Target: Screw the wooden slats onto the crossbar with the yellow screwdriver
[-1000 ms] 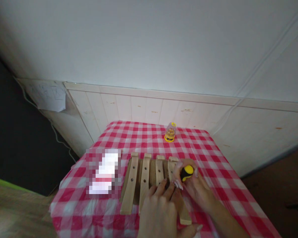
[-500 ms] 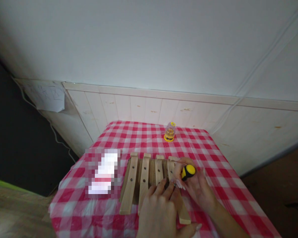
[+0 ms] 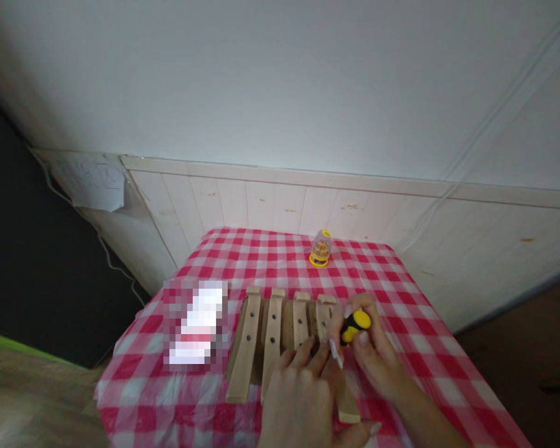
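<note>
A wooden slatted rack (image 3: 266,339) of several pale slats lies on the red-and-white checked tablecloth (image 3: 392,348). My left hand (image 3: 303,398) rests flat on the rack's near right part, fingers stretched out over the slats. My right hand (image 3: 371,351) grips a short screwdriver with a yellow and black handle (image 3: 354,325), held over the rightmost slat. The screwdriver's tip is hidden behind my fingers.
A small clear and yellow bit holder (image 3: 320,248) stands near the table's far edge. A blurred white and red item (image 3: 195,325) lies left of the rack. A white panelled wall (image 3: 280,205) runs behind the table. Wooden floor (image 3: 23,398) shows at the left.
My right hand's fingers have shifted round the screwdriver handle, as in a turn. The left hand and the rack stay where they were.
</note>
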`<state>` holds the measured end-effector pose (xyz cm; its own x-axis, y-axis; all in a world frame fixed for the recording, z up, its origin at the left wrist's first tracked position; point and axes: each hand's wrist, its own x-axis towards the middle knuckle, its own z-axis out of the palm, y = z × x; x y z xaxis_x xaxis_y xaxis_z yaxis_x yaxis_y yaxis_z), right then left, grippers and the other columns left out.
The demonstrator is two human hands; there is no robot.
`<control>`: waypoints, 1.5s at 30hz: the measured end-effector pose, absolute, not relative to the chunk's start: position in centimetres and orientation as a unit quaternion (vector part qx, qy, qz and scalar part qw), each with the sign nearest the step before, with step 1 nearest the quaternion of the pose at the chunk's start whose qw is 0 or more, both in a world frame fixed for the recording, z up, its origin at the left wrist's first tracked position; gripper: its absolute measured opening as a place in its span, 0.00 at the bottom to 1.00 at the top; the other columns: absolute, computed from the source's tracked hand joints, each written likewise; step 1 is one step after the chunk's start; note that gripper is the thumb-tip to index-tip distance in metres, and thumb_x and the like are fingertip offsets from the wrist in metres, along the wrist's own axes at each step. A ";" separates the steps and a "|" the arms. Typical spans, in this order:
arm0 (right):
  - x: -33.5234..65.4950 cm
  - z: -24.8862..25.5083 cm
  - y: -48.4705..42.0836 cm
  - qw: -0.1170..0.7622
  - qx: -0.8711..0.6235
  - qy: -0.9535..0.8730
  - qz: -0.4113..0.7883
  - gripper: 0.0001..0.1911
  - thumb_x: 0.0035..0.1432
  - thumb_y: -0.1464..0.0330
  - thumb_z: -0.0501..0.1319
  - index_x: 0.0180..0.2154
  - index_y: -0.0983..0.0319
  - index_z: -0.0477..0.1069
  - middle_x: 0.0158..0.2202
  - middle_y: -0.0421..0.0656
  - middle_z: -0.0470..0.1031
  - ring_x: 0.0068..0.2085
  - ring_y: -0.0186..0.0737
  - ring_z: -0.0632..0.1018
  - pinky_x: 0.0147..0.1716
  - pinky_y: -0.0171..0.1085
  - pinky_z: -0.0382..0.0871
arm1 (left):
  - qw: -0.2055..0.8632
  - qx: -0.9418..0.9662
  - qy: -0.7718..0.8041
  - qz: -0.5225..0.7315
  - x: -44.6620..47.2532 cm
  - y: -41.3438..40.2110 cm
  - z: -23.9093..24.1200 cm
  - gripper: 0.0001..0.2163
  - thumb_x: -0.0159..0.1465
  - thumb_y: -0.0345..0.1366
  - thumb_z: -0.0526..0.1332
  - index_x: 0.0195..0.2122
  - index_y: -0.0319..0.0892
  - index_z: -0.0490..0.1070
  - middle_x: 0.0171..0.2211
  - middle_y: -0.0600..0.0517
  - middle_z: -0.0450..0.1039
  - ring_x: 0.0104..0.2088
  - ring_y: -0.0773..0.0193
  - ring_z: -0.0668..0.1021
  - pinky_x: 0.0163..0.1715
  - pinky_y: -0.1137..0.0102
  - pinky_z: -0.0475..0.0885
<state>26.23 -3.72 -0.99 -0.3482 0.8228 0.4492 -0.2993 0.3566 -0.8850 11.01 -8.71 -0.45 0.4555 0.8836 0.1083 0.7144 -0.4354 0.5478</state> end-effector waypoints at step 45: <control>26.0 -0.6 -4.0 0.550 -0.188 -0.628 0.518 0.05 0.75 0.57 0.57 0.50 0.45 0.63 0.30 0.33 0.69 0.27 0.35 0.66 0.29 0.34 0.65 | 0.223 0.829 0.477 0.189 11.0 -8.7 -0.2 0.35 0.60 0.64 0.67 0.56 0.38 0.80 0.55 0.40 0.79 0.60 0.36 0.76 0.59 0.46 0.74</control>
